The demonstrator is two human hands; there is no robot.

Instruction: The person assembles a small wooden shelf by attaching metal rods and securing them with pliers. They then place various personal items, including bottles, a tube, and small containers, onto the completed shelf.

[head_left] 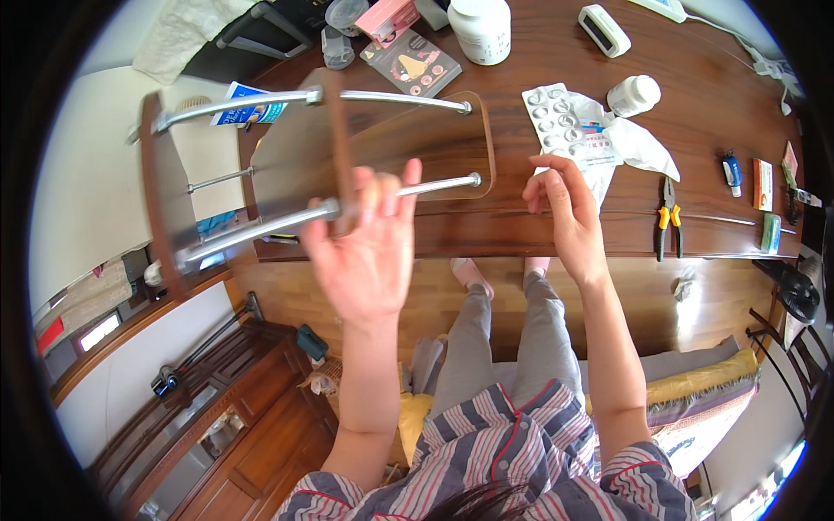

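A small rack with brown boards [162,200] joined by silver metal rods [252,233] lies on its side at the left, partly on the table and partly past its left edge. My left hand [369,247] is closed round the near end of its middle board, thumb on one side and fingers on the other; motion blurs them. Over the table's near part, my right hand [565,208] hovers with loosely bent fingers, apart and holding nothing I can see. Just beyond it lie a silver blister pack [556,122] and a crumpled white tissue [643,146].
Pliers with yellow-and-black handles [669,221] lie by the near edge. Farther back stand a small white bottle [634,95] and a large white jar [480,30]. A blue-and-white tube [252,104] shows behind the rack. Small boxes [763,184] are at the right.
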